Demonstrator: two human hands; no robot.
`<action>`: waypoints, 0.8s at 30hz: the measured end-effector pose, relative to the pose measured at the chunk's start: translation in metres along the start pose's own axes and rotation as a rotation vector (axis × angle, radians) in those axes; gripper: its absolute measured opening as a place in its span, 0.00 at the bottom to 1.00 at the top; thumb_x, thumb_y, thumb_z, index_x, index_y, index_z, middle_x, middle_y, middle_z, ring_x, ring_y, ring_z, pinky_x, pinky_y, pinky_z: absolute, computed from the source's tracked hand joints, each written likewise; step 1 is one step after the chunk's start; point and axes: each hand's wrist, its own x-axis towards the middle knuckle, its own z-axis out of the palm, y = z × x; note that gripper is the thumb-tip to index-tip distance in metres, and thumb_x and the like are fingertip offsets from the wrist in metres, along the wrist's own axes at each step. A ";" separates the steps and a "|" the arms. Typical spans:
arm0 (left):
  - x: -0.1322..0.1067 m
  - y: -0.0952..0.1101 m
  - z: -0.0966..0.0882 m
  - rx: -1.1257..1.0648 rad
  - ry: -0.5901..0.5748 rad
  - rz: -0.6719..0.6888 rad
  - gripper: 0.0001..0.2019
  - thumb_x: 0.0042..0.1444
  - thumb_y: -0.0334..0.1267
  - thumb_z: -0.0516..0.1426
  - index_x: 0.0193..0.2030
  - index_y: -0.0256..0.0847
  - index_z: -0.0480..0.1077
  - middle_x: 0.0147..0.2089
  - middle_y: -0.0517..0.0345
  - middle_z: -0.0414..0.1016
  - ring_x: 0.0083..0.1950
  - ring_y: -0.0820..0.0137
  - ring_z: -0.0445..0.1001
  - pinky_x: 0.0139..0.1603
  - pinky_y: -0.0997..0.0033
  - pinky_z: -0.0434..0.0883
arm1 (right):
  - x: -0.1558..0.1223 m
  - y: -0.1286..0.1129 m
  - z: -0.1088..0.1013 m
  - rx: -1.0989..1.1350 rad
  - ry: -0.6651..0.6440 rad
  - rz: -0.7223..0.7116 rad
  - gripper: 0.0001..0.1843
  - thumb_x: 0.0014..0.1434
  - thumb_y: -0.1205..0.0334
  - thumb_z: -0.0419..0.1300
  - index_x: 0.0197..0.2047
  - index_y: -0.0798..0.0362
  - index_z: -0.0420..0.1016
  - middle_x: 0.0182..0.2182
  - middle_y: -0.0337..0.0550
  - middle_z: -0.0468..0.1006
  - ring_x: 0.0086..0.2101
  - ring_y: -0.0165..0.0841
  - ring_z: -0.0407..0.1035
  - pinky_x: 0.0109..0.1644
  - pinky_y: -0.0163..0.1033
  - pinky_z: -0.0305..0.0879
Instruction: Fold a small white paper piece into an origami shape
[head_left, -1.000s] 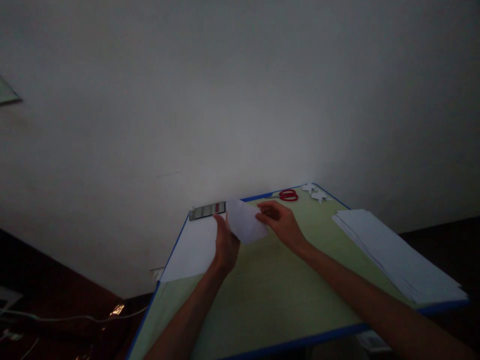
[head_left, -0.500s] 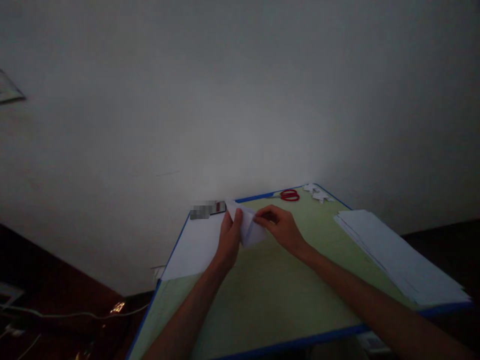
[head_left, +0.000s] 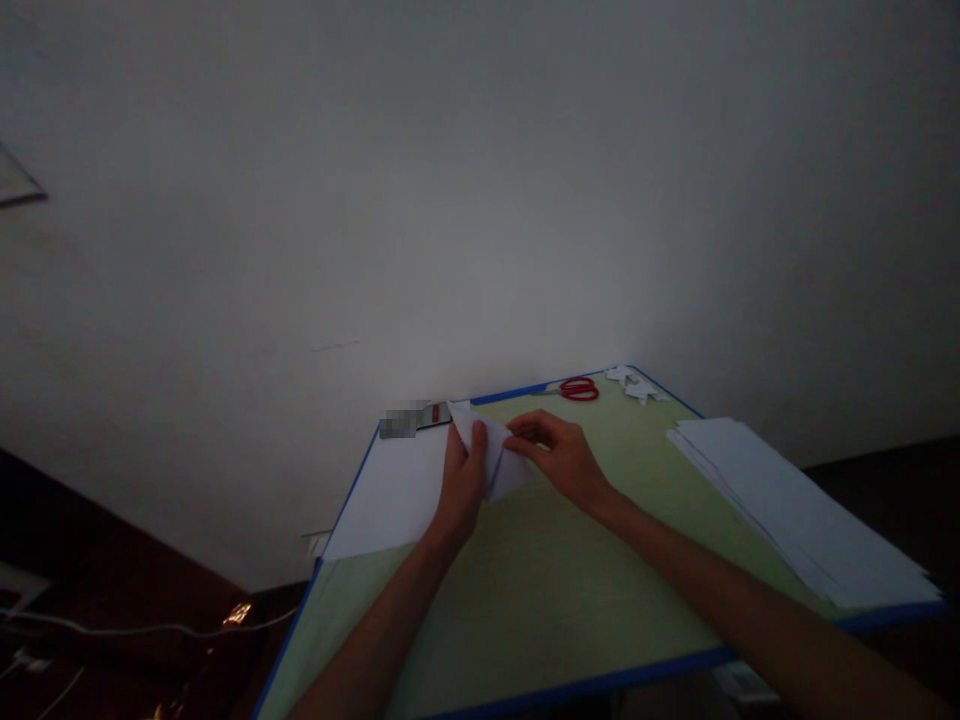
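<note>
Surface of pale green with a blue rim [head_left: 540, 590] is carrying everything. A thick stack of long white paper sheets [head_left: 787, 510] is lying at 3 o'clock, and a single flat white sheet [head_left: 390, 490] at 10 o'clock. The left hand [head_left: 461, 485] is pressing outstretched fingers onto a small folded white paper piece [head_left: 501, 458] toward 12 o'clock. The right hand [head_left: 562, 455] is pinching its right edge with closed fingers. Creases are already showing, and the folding is looking only partly done. Red-handled scissors [head_left: 577, 389] and white paper scraps [head_left: 634, 385] are lying at 1 o'clock.
</note>
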 end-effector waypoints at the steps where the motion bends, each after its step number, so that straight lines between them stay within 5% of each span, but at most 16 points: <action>1: 0.000 0.000 0.000 0.016 0.003 0.004 0.23 0.63 0.56 0.54 0.54 0.39 0.68 0.54 0.47 0.75 0.54 0.60 0.72 0.54 0.63 0.68 | 0.000 -0.001 0.000 -0.005 0.002 0.000 0.12 0.53 0.54 0.70 0.37 0.51 0.78 0.33 0.41 0.82 0.34 0.35 0.77 0.43 0.41 0.75; 12: -0.002 -0.001 0.001 -0.002 -0.003 -0.020 0.23 0.61 0.56 0.56 0.53 0.40 0.67 0.47 0.48 0.75 0.48 0.61 0.73 0.51 0.63 0.69 | 0.000 -0.006 -0.001 -0.111 0.005 -0.024 0.07 0.55 0.58 0.68 0.35 0.51 0.81 0.31 0.42 0.82 0.32 0.34 0.76 0.40 0.40 0.72; 24: -0.001 0.002 -0.007 -0.324 -0.197 -0.118 0.27 0.59 0.54 0.58 0.60 0.40 0.64 0.51 0.49 0.74 0.51 0.60 0.73 0.54 0.62 0.68 | 0.006 0.002 -0.008 -0.043 0.073 0.052 0.09 0.53 0.56 0.69 0.36 0.52 0.80 0.32 0.43 0.82 0.34 0.35 0.76 0.42 0.41 0.73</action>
